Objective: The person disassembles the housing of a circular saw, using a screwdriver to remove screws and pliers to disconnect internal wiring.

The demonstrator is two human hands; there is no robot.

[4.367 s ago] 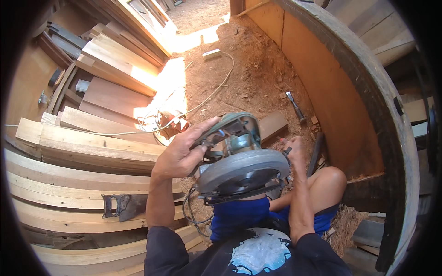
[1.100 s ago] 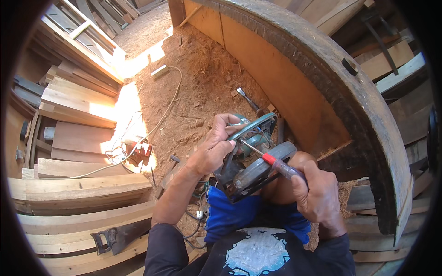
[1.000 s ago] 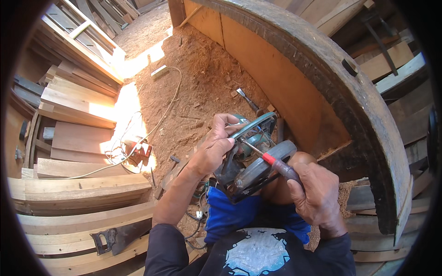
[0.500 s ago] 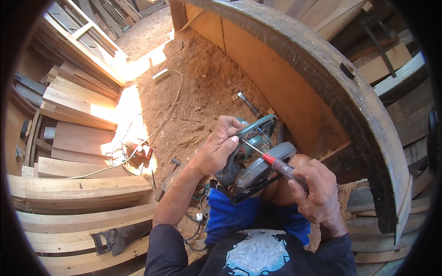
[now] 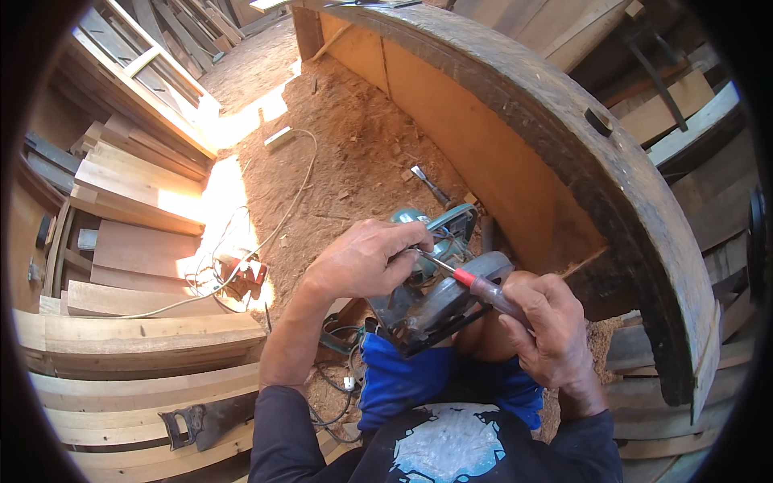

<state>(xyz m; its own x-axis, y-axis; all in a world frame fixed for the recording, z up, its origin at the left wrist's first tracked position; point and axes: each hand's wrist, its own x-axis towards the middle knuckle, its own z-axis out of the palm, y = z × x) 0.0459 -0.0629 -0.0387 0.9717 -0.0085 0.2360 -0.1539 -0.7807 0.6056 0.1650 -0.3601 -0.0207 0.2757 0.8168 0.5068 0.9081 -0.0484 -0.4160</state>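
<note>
A circular saw with a green housing and grey guard rests against my legs, some wires showing inside it. My right hand is closed around the handle of a screwdriver with a red collar and clear grip. The shaft crosses the guard, and its tip reaches the fingers of my left hand. That hand is bent over the saw, thumb and forefinger pinched at the tip. Whatever lies between them is hidden.
To the right curves a large wooden panel with a thick dark rim. A chisel lies on sawdust beyond the saw. Planks and a handsaw are at left, near a red power tool and a cord with a white socket block.
My left hand has shifted from gripping the saw's green edge to a pinch at the screwdriver tip, its back now turned up. My right hand keeps hold of the screwdriver.
</note>
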